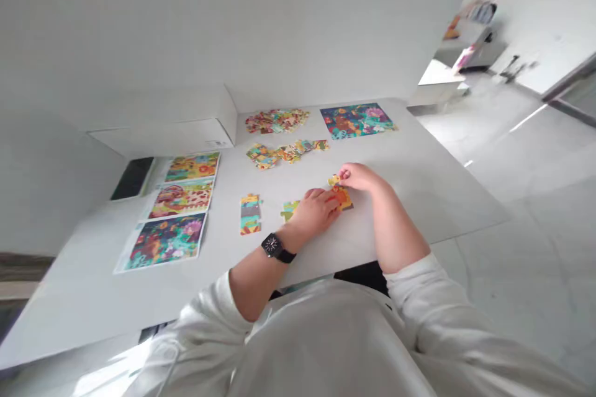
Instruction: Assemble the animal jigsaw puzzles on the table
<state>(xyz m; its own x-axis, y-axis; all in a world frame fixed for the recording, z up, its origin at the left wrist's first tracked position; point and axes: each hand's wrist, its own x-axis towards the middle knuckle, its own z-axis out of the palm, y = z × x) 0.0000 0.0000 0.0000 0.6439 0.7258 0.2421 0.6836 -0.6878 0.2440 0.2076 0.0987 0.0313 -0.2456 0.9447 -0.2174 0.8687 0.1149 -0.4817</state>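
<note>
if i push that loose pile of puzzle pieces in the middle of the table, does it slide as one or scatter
Likely scatters: the middle pile of puzzle pieces looks like separate, unjoined flat pieces lying in a loose heap. They seem thin and light, so on the smooth white table they would probably slide easily. Being flat, they should not roll, though overlapping ones may shift.

one head cam, tilted view, looks fwd & down over the white rectangular table (419, 186), close above wearer's chest.
</note>
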